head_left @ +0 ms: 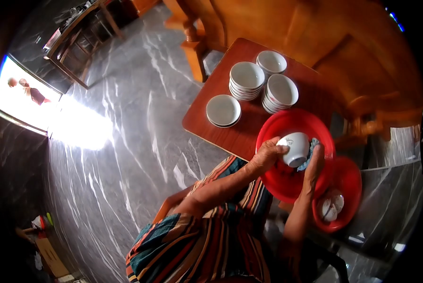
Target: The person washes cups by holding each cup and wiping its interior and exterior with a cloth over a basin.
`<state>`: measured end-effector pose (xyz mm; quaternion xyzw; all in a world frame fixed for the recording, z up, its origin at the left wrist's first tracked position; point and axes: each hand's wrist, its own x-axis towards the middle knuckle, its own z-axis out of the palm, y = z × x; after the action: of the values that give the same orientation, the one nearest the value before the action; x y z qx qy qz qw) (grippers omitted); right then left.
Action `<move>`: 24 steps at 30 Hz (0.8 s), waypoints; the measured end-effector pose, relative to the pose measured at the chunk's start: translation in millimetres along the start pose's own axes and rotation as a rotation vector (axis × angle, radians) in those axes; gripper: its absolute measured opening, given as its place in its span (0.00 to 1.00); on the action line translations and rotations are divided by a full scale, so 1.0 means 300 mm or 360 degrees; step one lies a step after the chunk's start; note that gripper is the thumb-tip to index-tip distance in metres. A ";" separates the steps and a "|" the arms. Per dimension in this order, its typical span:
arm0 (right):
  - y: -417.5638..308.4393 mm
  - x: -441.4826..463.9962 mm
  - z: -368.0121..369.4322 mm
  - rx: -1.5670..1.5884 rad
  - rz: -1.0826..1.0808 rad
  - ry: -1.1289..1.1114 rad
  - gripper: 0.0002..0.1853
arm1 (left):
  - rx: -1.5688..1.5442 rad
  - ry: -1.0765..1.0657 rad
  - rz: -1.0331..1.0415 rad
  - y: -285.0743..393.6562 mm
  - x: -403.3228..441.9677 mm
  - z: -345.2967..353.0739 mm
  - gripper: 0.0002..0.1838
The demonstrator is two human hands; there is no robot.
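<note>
Over a red basin [269, 129], my left hand [269, 154] grips a white bowl [294, 145] by its side, thumb on the outer wall. The bowl is tipped over, its foot toward me and a small dark mark on its side. My right hand [315, 162] presses a blue-grey cloth [310, 158] against the bowl's right side; its fingers are partly hidden behind the cloth. Just beyond the basin stand stacks of white bowls, among them a tall stack [281, 92], another tall stack [246, 78], a rear stack [271, 62] and a short stack [223, 111].
The stacks stand on a reddish-brown table [199, 118]. A second red basin [351, 181] at the lower right contains white dishes [332, 207]. Carved wooden furniture [287, 28] stands behind the table. Grey marble flooring [140, 104] spreads to the left, with bright light at a doorway [22, 99].
</note>
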<state>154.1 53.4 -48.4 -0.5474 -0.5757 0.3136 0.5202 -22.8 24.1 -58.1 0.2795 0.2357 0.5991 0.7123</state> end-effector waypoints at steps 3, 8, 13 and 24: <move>-0.036 -0.002 0.026 0.0448 0.0458 0.0198 0.21 | -0.0189 -0.0142 0.0150 0.011 -0.002 0.007 0.14; 0.085 0.002 -0.029 -0.0220 -0.0065 0.0034 0.12 | -0.0332 -0.0110 0.0192 -0.064 0.012 -0.029 0.12; 0.126 -0.036 -0.003 -0.1516 -0.0540 -0.0209 0.08 | -0.0316 -0.0006 0.0221 -0.060 0.011 -0.012 0.07; -0.016 -0.009 0.028 -0.0179 -0.0180 0.0225 0.14 | 0.0654 0.0245 0.0562 -0.075 -0.002 0.008 0.05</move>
<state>144.4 51.5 -46.7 -0.5631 -0.5842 0.2117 0.5448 -5.1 20.5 -71.7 0.4083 0.3533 0.6731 0.5053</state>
